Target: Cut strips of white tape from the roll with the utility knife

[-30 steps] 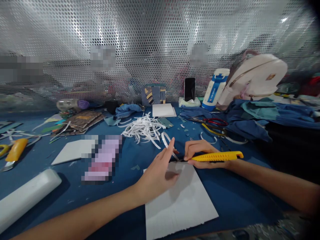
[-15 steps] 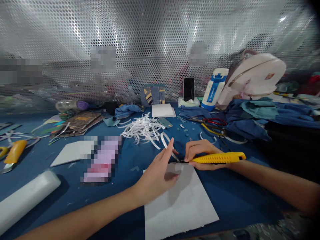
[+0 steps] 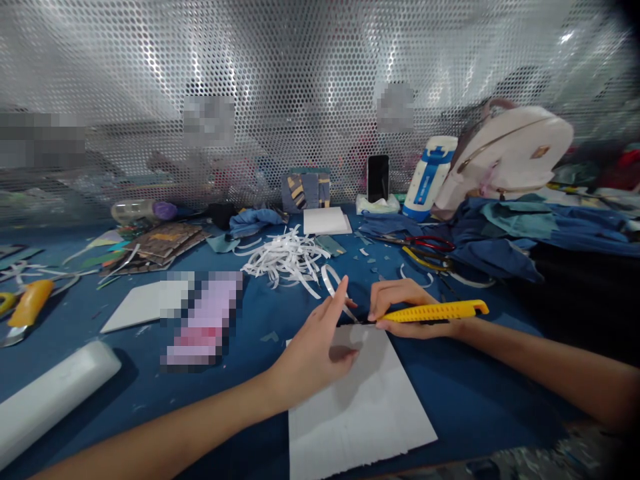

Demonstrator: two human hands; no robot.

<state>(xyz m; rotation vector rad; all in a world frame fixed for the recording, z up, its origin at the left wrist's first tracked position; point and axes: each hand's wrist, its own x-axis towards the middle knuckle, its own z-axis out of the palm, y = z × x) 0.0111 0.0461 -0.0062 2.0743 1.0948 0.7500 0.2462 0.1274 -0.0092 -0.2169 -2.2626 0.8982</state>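
Observation:
My right hand [image 3: 407, 308] is closed around a yellow utility knife [image 3: 433, 311], its front end at the far edge of a white sheet of paper [image 3: 367, 413]. My left hand [image 3: 315, 347] lies over the sheet's upper left part, with thumb and index finger spread apart. A narrow white paper strip [image 3: 329, 280] curls up from that far edge, just beyond my left fingertips. Whether those fingers touch the strip is hard to tell. Behind my hands sits a heap of similar white strips [image 3: 287, 257].
Red-handled scissors [image 3: 430, 243] and a yellow-handled tool [image 3: 425, 259] lie beyond my right hand, near heaped blue cloth [image 3: 493, 257]. At the back stand a phone [image 3: 378, 179], a bottle [image 3: 430, 179] and a backpack [image 3: 515, 150]. A long white object [image 3: 60, 400] lies left.
The yellow knife has shifted slightly left and its rear end sits a little higher. My left hand and the sheet have stayed almost where they were.

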